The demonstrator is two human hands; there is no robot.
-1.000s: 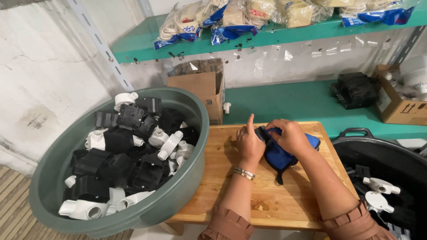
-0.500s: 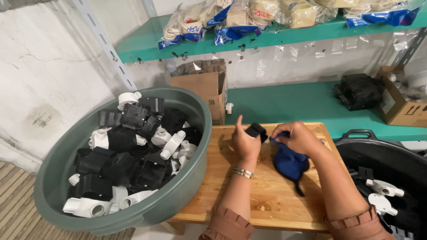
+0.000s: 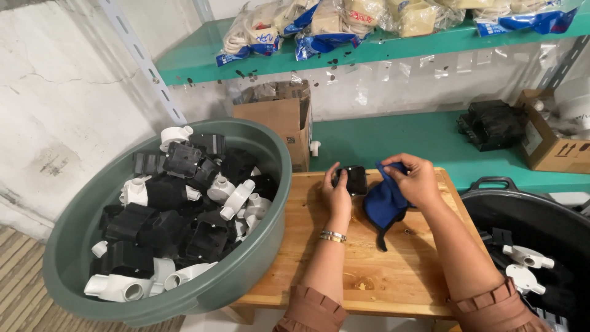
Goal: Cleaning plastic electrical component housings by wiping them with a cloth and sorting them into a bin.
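The left hand (image 3: 337, 195) clamps a black box (image 3: 353, 179) just above the wooden table (image 3: 393, 276), steadying it so the right hand (image 3: 416, 178), pinched shut on a blue cloth (image 3: 384, 201), can bring the cloth against it. A green tub (image 3: 270, 184) of black and white fittings sits at the left within reach. Clear bags with blue labels (image 3: 319, 43) lie on the upper shelf, a brown carton (image 3: 276, 120) stands below.

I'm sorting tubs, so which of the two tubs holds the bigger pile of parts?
The green tub left of the wooden table; the black tub on the right shows only a few.
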